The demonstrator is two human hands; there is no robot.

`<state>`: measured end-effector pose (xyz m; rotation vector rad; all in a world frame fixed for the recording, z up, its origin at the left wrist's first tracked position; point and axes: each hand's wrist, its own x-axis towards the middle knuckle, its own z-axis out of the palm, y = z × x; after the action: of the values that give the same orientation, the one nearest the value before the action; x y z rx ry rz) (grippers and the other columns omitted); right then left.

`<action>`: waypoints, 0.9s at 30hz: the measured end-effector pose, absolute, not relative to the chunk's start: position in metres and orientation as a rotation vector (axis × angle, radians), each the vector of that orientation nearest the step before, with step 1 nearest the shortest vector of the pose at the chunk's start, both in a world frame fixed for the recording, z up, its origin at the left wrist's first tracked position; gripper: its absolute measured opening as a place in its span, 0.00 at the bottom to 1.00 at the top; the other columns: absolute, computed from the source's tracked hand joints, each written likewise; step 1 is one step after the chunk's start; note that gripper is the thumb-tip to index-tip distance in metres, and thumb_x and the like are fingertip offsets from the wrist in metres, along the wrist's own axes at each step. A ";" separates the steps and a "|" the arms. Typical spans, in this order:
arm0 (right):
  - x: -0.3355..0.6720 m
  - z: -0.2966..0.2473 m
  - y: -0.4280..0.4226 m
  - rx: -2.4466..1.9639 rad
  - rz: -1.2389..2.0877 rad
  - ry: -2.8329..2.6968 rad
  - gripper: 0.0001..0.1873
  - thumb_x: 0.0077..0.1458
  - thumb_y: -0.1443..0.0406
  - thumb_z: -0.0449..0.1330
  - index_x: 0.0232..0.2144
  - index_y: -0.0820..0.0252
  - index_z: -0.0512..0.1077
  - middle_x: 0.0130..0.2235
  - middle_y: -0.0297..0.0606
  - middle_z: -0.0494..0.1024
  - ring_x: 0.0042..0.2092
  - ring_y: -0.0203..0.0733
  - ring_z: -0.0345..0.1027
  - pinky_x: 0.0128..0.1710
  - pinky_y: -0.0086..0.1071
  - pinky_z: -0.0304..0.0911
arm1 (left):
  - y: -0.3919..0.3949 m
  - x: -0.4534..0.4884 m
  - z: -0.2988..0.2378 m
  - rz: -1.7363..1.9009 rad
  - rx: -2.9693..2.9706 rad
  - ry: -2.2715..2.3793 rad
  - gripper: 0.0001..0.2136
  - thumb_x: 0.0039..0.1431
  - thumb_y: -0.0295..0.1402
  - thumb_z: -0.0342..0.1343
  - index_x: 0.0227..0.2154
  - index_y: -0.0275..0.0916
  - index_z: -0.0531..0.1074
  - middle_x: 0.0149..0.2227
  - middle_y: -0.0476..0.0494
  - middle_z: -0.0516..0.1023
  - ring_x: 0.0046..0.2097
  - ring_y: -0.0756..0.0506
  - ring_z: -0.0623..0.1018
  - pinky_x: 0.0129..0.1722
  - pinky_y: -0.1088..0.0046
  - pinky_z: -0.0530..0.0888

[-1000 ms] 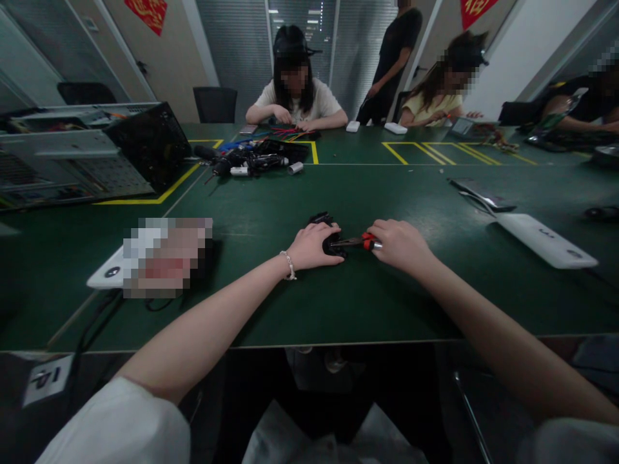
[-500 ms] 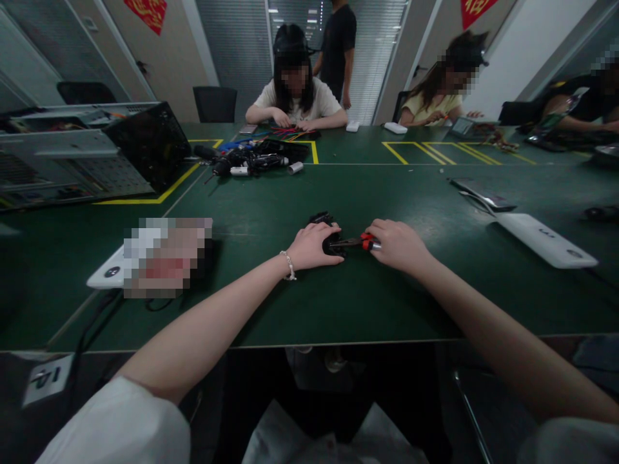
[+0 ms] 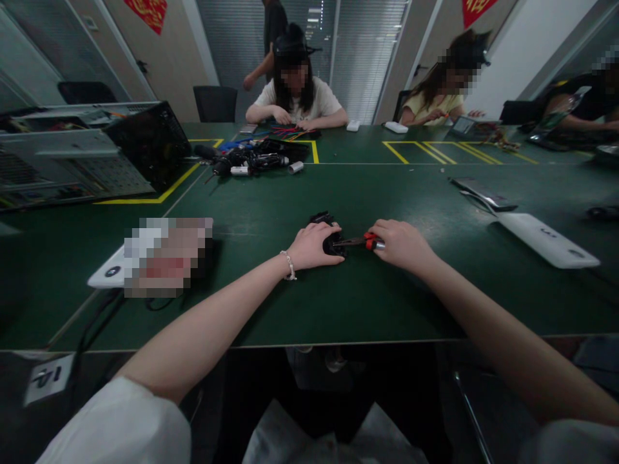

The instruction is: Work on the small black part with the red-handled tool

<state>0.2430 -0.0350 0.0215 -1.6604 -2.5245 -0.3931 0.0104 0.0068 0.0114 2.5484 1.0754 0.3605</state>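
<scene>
The left hand (image 3: 312, 247), in the head view, is pressed over a small black part (image 3: 334, 246), thumb and forefinger curled around it against the green tabletop (image 3: 271, 303). The right hand (image 3: 401, 243) is closed around red-handled needle-nose pliers (image 3: 356, 242), their tips at the part's right-hand side, between the two hands. Whether the tips grip anything there is too small to tell.

The work looks midway: the part is pinned and the tool has reached it, but no piece lies loose beside it. What remains inside is hidden by the fingers.

As for writing, red paper hangings (image 3: 147, 13) on the back wall carry gold Chinese characters, partly cut off. A white card (image 3: 48, 380) at lower left bears large black marks, turned and hard to read. White devices (image 3: 546, 240) show round dark marks, with no legible brand.
</scene>
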 end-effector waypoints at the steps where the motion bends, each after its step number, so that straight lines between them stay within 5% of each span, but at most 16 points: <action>1: 0.243 0.022 -0.035 -1.666 -0.396 -2.521 0.13 0.50 0.65 0.54 0.37 0.62 0.73 0.37 0.42 0.75 0.37 0.44 0.67 0.35 0.35 0.57 | 0.007 0.010 0.011 0.364 2.550 1.076 0.33 0.49 0.50 0.56 0.57 0.44 0.60 0.57 0.43 0.65 0.58 0.35 0.62 0.56 0.54 0.62; 27: 0.266 0.027 -0.029 -1.800 -0.100 -2.368 0.13 0.49 0.63 0.54 0.37 0.58 0.73 0.39 0.38 0.75 0.36 0.41 0.67 0.32 0.33 0.60 | 0.005 0.010 0.014 0.339 2.552 1.081 0.35 0.49 0.51 0.56 0.58 0.40 0.59 0.57 0.41 0.65 0.58 0.35 0.62 0.56 0.54 0.62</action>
<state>0.2656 -0.0291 0.0269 -1.8001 -2.3683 -0.1000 0.0097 0.0048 0.0142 2.5516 1.0815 0.3387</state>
